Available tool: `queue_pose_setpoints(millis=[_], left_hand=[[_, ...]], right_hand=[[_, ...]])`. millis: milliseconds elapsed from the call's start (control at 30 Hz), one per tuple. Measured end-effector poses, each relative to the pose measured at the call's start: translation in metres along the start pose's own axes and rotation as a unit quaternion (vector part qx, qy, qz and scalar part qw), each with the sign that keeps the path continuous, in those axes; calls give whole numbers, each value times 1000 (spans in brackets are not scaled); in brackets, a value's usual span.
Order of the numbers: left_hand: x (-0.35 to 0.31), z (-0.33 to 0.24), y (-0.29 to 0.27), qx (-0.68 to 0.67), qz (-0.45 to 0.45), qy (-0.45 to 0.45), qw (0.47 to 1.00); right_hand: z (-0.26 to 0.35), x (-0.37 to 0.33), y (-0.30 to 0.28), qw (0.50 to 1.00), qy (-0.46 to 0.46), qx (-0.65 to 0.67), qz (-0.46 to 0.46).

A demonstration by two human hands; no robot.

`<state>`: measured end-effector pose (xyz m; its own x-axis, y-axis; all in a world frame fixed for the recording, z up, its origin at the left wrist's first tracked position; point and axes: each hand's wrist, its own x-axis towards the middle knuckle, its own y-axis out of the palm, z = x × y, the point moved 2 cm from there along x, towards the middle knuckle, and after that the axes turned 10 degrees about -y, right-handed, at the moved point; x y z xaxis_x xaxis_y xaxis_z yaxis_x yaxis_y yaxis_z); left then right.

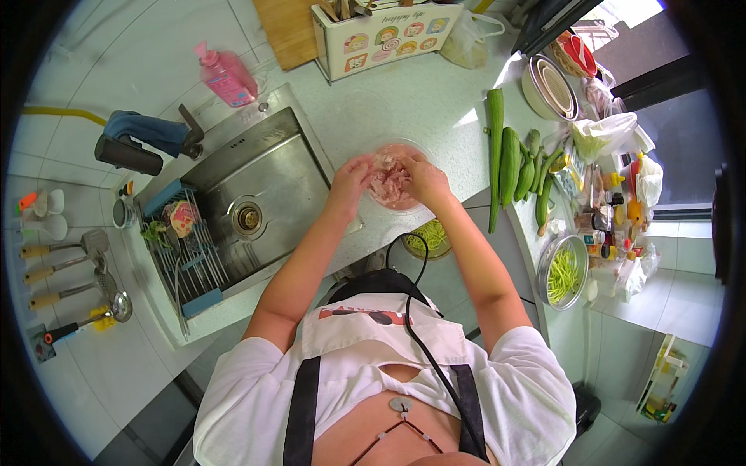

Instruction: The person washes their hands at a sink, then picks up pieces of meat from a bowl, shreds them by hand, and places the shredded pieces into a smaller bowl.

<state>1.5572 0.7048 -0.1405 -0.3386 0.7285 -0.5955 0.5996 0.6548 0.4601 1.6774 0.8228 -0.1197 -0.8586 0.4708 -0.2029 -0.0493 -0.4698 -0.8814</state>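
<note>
A round, clear-looking bowl stands on the counter just right of the sink, with sliced raw meat in pinkish liquid. At the bowl's left rim, my left hand has its fingers pinched together on a bit of the meat. My right hand reaches over the right rim, its fingers curled down into the slices. Both fingertips are partly hidden by the hands and the meat.
The steel sink holds a blue-ended drying rack. A pink soap bottle stands behind it. Cucumbers or similar long green vegetables lie at right, near a colander of green strips. A utensil holder stands at back.
</note>
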Motion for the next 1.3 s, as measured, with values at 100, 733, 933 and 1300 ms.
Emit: queue_pose_setpoints(millis=[100, 733, 933, 1300], left_hand=[[0, 0, -1, 12, -4, 10, 1000], [-2, 7, -17, 40, -25, 36, 998], [-4, 7, -16, 51, -21, 25, 998], [-12, 3, -19, 53, -20, 14, 998]], right_hand=[[2, 1, -1, 999, -29, 13, -11], [0, 36, 46, 999, -16, -31, 37], [-32, 41, 58, 999, -19, -41, -11], [4, 10, -8, 994, -39, 84, -53]])
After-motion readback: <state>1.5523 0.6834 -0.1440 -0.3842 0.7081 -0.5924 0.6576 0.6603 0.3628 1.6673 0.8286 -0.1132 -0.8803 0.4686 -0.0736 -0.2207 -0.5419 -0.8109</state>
